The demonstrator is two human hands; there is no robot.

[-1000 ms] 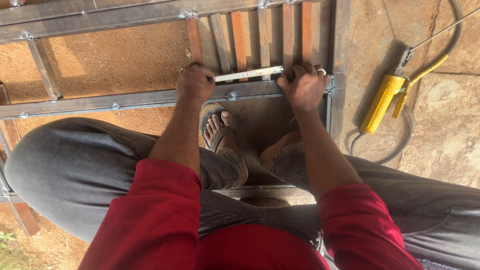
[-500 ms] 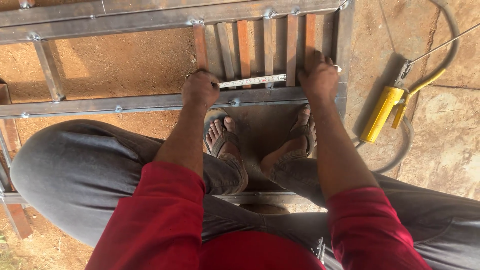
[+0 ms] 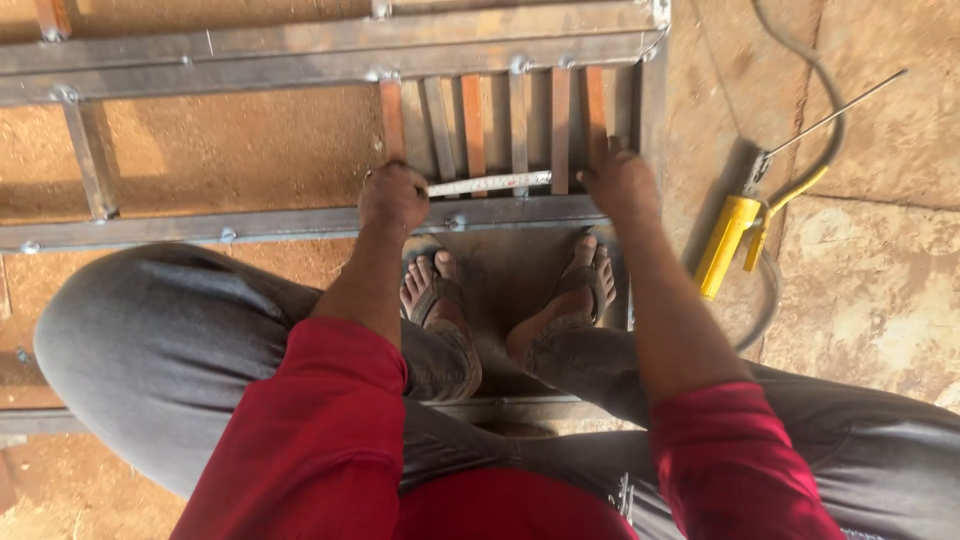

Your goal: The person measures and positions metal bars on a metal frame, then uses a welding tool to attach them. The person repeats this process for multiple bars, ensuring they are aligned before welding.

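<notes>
1. Head view: left hand, fingers clenched on the near end of a tape measure stretched across the upright bars of the metal frame
2. Right hand, pressing the tape's far end near the frame's right edge; finger grip cannot be told
3. Yellow-handled electrode holder, on the ground beyond that edge

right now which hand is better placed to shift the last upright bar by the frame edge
Right. The right hand already rests at the last upright bar, while the left hand pins the tape measure at its far end.
</notes>
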